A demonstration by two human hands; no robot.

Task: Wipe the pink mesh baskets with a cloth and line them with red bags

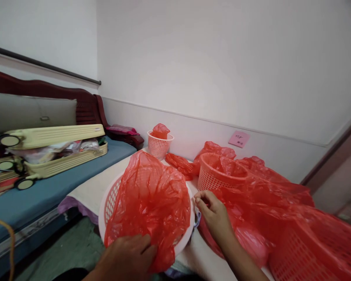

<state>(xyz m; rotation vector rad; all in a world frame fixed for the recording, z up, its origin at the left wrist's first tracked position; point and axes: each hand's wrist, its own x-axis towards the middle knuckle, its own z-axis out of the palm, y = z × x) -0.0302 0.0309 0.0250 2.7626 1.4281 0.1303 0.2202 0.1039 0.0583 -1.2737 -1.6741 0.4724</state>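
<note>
Head view: red bag [152, 187] in pale basket [103, 207], spilling over near rim. Left hand [131, 253] at basket's near side, fingers together on bag; clamped or not, can't tell. Right hand [212, 212] by basket's right rim, thumb and forefinger tips close together; pinch unclear.

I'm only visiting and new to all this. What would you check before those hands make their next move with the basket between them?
1. Left hand on the bag: ok, it rests on the plastic at the near rim.
2. Right hand at the rim: cannot tell; its fingertips are by the right side, but contact is unclear.
3. Bag over the whole rim of the basket: not ok; the rim shows bare at left and right.
4. Basket firmly seated: cannot tell, its base is hidden.
5. Basket's inside free of other things: cannot tell, the bag hides most of it.
</note>
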